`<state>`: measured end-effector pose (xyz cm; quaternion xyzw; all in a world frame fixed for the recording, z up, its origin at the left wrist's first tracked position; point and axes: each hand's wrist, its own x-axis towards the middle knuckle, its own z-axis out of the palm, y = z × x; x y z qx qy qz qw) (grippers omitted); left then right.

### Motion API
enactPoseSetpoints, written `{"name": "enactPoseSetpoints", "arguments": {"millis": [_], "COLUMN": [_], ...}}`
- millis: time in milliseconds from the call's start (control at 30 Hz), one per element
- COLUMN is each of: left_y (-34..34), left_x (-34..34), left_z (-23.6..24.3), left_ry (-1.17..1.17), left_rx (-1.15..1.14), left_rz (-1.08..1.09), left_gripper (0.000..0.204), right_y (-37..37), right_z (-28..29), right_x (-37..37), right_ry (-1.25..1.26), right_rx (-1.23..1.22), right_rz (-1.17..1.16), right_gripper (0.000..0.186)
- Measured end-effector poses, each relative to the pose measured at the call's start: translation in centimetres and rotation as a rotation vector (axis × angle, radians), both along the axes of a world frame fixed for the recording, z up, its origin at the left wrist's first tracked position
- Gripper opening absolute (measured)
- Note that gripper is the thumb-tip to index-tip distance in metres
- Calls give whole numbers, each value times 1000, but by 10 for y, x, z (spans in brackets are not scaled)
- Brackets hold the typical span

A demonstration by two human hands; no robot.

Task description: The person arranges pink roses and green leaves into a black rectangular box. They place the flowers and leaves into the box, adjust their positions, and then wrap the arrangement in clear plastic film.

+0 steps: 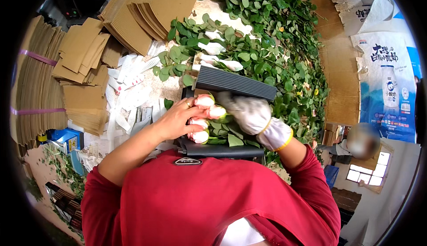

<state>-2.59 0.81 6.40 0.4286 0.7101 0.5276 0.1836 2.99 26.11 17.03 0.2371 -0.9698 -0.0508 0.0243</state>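
Note:
Several pale pink roses point(202, 124) lie with their heads together in a black trough-like holder, their leafy stems running to the right. My bare left hand point(180, 118), a ring on one finger, curls its fingers around the rose heads from the left. Over the stems is my right hand point(251, 112) in a white glove with yellow trim, its fingers smeared by motion. The holder's dark ribbed panel point(235, 82) rises on the far side. A smooth black edge point(222, 150) runs along the near side, close to my red garment.
A big heap of leafy rose stems point(284, 46) covers the table beyond and to the right, some heads in white sleeves point(212, 48). Cardboard stacks point(40, 81) and loose white sleeves point(129, 86) lie left. Another person point(340, 150) is at the right.

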Motion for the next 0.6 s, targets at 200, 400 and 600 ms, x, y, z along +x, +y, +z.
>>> {"name": "enactPoseSetpoints", "arguments": {"millis": [200,400,600], "left_y": [0,5,14], "left_x": [-14,-24,-24], "left_z": [2,2,7], "left_ry": [311,124,55], "left_rx": [55,28,-34], "left_rz": [35,-41,-5], "left_gripper": [54,41,37], "right_y": [-4,2,-15], "right_z": [-16,61,81], "right_x": [-6,-1,7], "right_ry": [-138,-404,-121], "right_rx": [-58,-28,232], "right_rz": [77,-41,-82], "right_gripper": [48,51,27]}}
